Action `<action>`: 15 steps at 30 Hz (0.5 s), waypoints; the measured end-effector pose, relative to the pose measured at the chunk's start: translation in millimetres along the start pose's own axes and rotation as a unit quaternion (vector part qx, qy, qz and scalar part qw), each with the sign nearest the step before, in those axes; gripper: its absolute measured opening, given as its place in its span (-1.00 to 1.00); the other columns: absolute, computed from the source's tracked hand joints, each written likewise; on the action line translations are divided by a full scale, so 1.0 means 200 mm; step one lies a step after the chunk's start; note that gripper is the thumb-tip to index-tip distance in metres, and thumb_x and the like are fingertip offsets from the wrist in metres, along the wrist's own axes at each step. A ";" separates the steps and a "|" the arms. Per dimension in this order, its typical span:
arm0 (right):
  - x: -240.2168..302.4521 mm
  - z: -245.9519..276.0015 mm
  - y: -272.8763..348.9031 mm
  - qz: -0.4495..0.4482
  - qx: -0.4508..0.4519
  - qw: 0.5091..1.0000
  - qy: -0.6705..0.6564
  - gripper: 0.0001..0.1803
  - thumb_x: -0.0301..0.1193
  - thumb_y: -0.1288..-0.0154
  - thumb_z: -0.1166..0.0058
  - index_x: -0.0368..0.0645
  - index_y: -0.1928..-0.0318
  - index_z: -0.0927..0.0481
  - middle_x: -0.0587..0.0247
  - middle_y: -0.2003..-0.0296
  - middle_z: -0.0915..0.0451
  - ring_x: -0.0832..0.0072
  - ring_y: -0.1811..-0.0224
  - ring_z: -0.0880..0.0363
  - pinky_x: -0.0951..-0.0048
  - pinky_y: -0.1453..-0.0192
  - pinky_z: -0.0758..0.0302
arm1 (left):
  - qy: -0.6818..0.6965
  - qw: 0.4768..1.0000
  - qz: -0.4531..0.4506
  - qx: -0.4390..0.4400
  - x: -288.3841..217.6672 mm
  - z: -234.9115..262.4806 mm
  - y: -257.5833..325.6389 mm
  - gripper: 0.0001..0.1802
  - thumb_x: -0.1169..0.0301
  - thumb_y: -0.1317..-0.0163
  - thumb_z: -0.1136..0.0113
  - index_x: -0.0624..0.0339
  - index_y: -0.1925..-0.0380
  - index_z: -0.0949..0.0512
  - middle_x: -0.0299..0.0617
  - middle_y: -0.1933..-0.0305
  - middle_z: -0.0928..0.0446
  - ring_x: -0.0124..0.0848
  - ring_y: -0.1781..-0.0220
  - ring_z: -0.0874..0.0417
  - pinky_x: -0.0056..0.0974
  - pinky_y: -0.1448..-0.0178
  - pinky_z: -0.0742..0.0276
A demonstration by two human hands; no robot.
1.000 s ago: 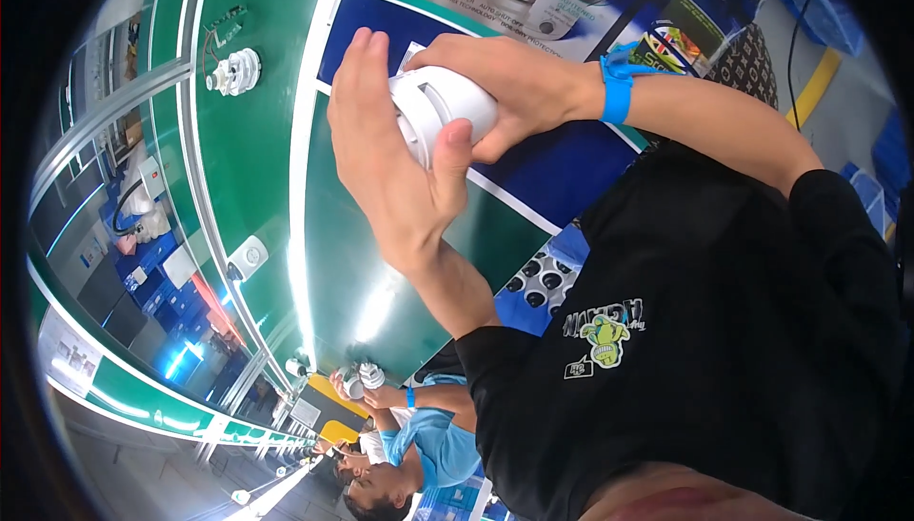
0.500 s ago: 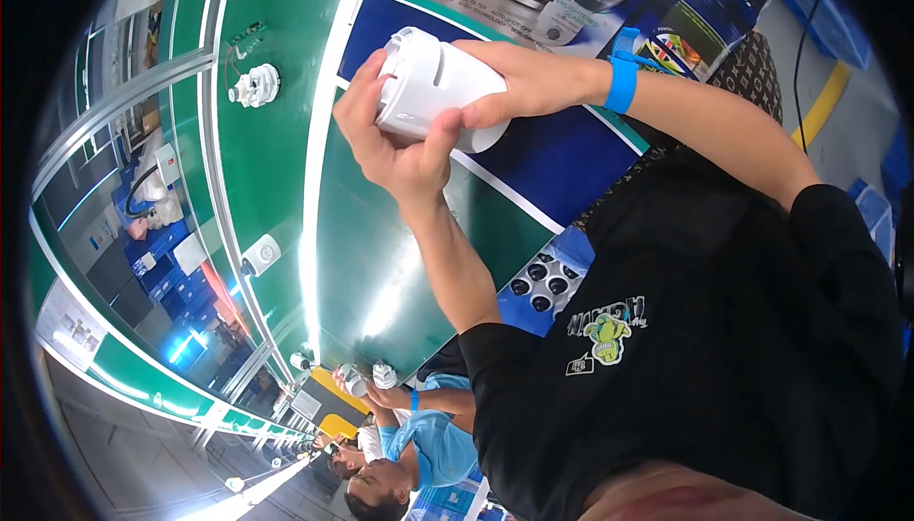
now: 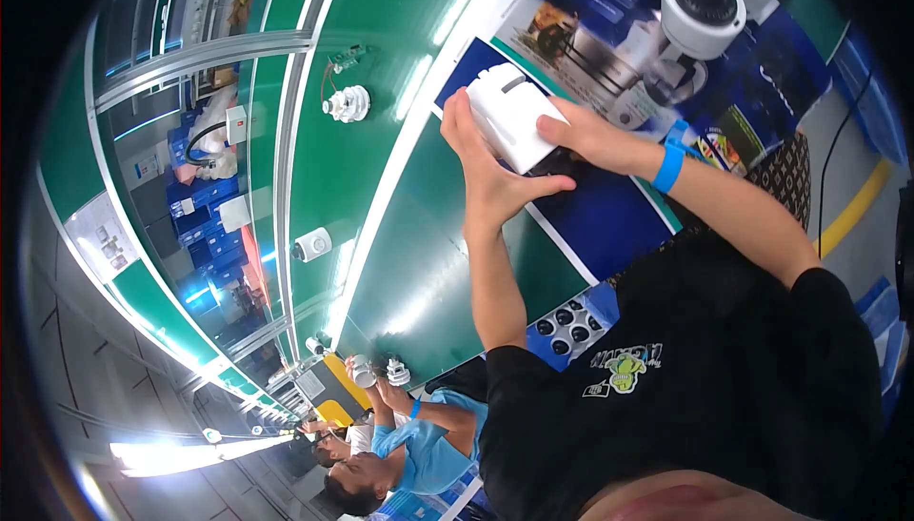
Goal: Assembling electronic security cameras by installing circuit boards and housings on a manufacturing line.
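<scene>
A white cylindrical camera housing, slotted near its upper end, is held tilted between my hands above the bench. My right hand, with a blue wristband, grips its lower right side, thumb on the wall. My left hand cradles its left side with the fingers; the left thumb stretches out beneath the lower end, off the white wall. Something dark shows at that lower end, partly hidden. Beneath lies a dark blue printed sheet.
Several white dome cameras stand at the upper right. On the green bench are a white ringed part with wires and a white camera. A tray of dark domes lies by my left arm. A co-worker sits farther along.
The view has shifted, bringing the dome cameras into sight. In my hands the housing has turned and tilted, its lower end swinging down. My left thumb has come off its wall.
</scene>
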State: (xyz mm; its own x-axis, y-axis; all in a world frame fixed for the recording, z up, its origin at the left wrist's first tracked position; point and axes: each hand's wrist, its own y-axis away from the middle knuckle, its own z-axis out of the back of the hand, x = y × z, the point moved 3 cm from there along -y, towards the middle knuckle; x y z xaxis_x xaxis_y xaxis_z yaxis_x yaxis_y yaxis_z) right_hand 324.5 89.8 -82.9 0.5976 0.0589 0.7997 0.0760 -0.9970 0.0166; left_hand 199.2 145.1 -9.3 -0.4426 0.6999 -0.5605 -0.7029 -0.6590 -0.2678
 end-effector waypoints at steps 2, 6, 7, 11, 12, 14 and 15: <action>0.02 -0.02 0.00 -0.052 0.016 0.997 -0.059 -0.33 0.04 -0.36 0.04 -0.27 -0.20 -0.26 0.21 0.04 -0.49 0.58 0.04 -0.46 0.53 0.08 -0.47 | 0.052 0.997 0.039 0.029 0.06 0.02 -0.05 0.61 -0.07 0.77 -0.66 0.31 -0.36 0.06 0.13 -0.32 0.00 -0.01 -0.33 -0.15 -0.04 -0.39 -0.12; 0.02 -0.03 -0.01 -0.083 -0.008 0.989 -0.119 -0.29 0.02 -0.39 0.08 -0.12 -0.33 -0.05 0.18 -0.06 -0.39 0.51 -0.04 -0.44 0.40 0.08 -0.54 | 0.062 0.997 0.024 0.048 0.20 0.03 -0.16 0.47 -0.05 0.65 -0.64 0.31 -0.33 -0.06 0.12 -0.25 -0.13 -0.01 -0.30 -0.20 -0.04 -0.37 -0.14; 0.02 0.00 0.00 -0.074 -0.026 0.991 -0.105 -0.25 0.00 -0.39 0.08 -0.16 -0.36 0.01 0.13 -0.05 -0.40 0.46 -0.01 -0.47 0.37 0.08 -0.55 | 0.069 0.996 0.028 0.040 0.24 0.01 -0.20 0.44 -0.05 0.63 -0.64 0.34 -0.31 -0.07 0.12 -0.24 -0.15 0.00 -0.29 -0.21 -0.03 -0.36 -0.14; -0.04 -0.01 0.03 -0.067 0.006 0.995 -0.068 -0.24 -0.24 -0.40 0.08 -0.23 -0.41 0.16 -0.07 -0.15 -0.30 0.39 0.04 -0.51 0.41 0.02 -0.51 | -0.062 0.994 -0.008 -0.085 0.46 0.06 -0.47 0.37 0.03 0.56 -0.66 0.39 -0.28 -0.08 0.13 -0.21 -0.17 0.01 -0.27 -0.22 -0.05 -0.34 -0.15; -0.05 -0.03 0.04 -0.051 0.017 0.997 -0.061 -0.33 -0.32 -0.41 0.10 -0.23 -0.39 0.06 -0.05 -0.11 -0.34 0.42 0.05 -0.51 0.42 0.03 -0.51 | -0.063 0.991 0.009 -0.115 0.58 0.07 -0.55 0.35 0.09 0.52 -0.67 0.38 -0.29 -0.07 0.13 -0.22 -0.16 -0.01 -0.28 -0.21 -0.04 -0.34 -0.16; -0.08 0.00 0.05 -0.045 0.035 0.998 -0.039 -0.45 -0.41 -0.40 0.12 -0.24 -0.32 -0.07 0.00 -0.02 -0.40 0.45 0.08 -0.50 0.44 0.04 -0.50 | -0.017 0.986 0.060 -0.156 0.73 0.03 -0.71 0.31 0.15 0.43 -0.67 0.34 -0.32 -0.05 0.10 -0.26 -0.10 -0.04 -0.32 -0.18 -0.04 -0.36 -0.20; -0.09 -0.01 0.05 -0.037 0.038 0.998 -0.046 -0.47 -0.42 -0.39 0.11 -0.26 -0.30 -0.11 0.01 0.02 -0.42 0.45 0.09 -0.50 0.44 0.04 -0.50 | 0.030 0.979 0.082 -0.186 0.84 0.05 -0.77 0.29 0.16 0.38 -0.66 0.35 -0.32 -0.05 0.10 -0.27 -0.07 -0.06 -0.33 -0.18 -0.05 -0.38 -0.21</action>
State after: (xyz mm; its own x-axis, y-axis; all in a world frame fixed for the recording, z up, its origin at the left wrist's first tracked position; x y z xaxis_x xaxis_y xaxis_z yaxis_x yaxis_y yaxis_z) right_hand 312.2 78.6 -96.2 0.6583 0.1401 0.7396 0.1811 -0.9831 0.0251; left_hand 228.3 366.2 -54.4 -0.4909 0.5667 -0.6617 -0.3699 -0.8232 -0.4306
